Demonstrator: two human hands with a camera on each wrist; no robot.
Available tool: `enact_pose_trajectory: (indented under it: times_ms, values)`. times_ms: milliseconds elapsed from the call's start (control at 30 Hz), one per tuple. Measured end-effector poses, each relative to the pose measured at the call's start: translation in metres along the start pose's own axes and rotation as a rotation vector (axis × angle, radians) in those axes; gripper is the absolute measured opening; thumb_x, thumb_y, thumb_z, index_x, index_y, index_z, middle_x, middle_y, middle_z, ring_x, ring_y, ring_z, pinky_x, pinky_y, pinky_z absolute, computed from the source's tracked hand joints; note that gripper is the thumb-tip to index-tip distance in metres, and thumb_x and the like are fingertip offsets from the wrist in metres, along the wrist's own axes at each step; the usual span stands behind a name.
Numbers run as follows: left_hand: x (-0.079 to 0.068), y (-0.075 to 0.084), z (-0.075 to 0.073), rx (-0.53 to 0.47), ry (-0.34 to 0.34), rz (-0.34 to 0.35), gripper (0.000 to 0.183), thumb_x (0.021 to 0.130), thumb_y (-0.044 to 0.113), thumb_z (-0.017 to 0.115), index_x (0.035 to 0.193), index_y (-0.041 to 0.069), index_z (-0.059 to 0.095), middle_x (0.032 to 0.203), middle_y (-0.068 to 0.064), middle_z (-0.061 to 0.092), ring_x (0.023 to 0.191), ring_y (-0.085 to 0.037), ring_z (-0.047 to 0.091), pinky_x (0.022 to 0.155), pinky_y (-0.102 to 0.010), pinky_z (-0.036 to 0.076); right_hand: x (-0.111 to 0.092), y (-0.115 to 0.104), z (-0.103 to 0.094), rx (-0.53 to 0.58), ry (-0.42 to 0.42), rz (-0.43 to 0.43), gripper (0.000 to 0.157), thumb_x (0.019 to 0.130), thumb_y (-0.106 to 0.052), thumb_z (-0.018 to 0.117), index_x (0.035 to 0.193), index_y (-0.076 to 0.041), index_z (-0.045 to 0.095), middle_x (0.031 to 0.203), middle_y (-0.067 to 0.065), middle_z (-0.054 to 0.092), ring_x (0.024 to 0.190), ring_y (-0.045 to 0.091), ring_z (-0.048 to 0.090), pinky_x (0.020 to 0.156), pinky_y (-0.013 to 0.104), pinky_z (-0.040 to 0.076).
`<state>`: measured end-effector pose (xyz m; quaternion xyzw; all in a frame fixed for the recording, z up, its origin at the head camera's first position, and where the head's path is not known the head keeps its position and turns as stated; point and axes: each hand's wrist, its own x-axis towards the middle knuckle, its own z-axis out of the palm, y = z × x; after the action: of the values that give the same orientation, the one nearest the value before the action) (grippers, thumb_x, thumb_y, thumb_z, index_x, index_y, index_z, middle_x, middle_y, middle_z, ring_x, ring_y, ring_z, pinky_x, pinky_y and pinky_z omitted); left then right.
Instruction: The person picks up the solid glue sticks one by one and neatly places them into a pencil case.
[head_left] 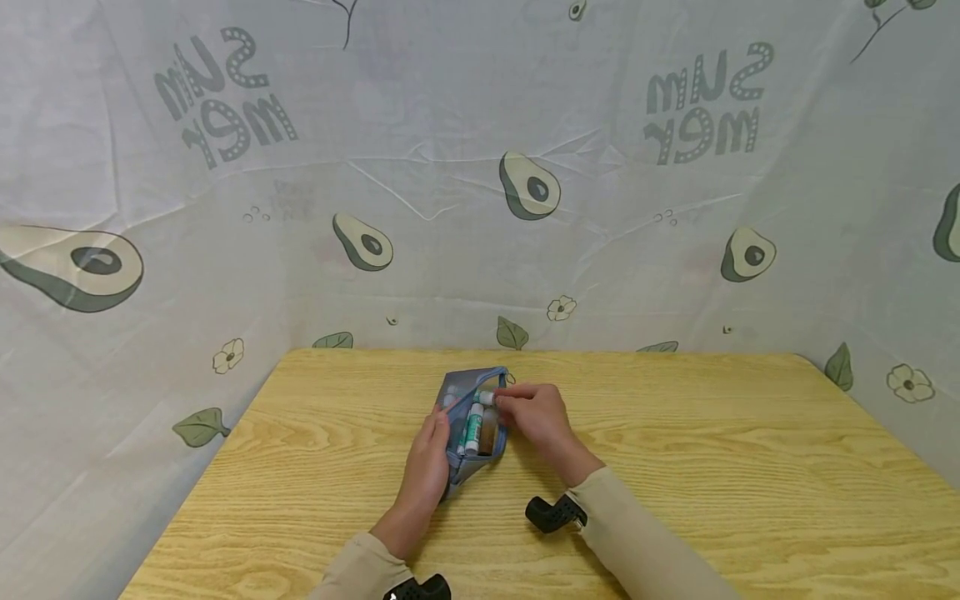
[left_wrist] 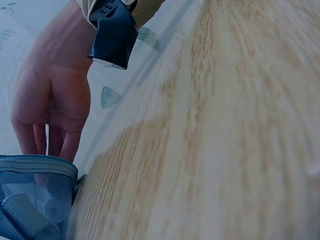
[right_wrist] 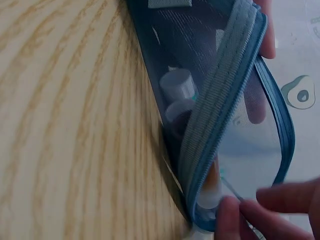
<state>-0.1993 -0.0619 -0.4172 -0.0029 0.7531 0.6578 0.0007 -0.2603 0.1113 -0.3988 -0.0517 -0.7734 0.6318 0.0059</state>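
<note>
A blue-grey mesh zip pouch (head_left: 459, 472) stands unzipped on the table, its mouth gaping. My left hand (head_left: 429, 458) grips its left side; in the left wrist view, the fingers of that hand (left_wrist: 55, 105) pass behind the pouch's zipped rim (left_wrist: 37, 162). Inside lie a white-and-green tube (head_left: 474, 429) and a brown bottle (head_left: 487, 433). At the right of the mouth, my right hand (head_left: 536, 412) pinches the end of a small white tube (head_left: 484, 397). Through the mesh, the right wrist view shows pale round caps (right_wrist: 177, 84); the right fingertips (right_wrist: 230, 215) are blurred there.
The pouch stands on a wood-grain table (head_left: 675, 442). A pale curtain (head_left: 450, 275) printed with avocados and leaves hangs behind the table and at its sides. Black wrist cameras (head_left: 553, 514) sit on both forearms.
</note>
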Motion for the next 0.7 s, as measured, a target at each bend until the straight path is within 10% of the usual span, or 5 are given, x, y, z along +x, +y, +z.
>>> enact_pose_trajectory:
  times_ms: [700]
  values:
    - [-0.001,-0.001,0.003,0.041,0.018,0.028,0.054,0.117,0.043,0.03,0.157,0.016,0.055,0.178,-0.02,0.019,0.165,-0.047,0.008,0.131,-0.07,0.008,0.007,-0.006,-0.023,0.066,-0.085,0.092,0.033,0.105,-0.013,0.064,0.13,0.009,0.068,0.115,0.025,0.076,0.084,0.02,0.079,0.08,0.032,0.067]
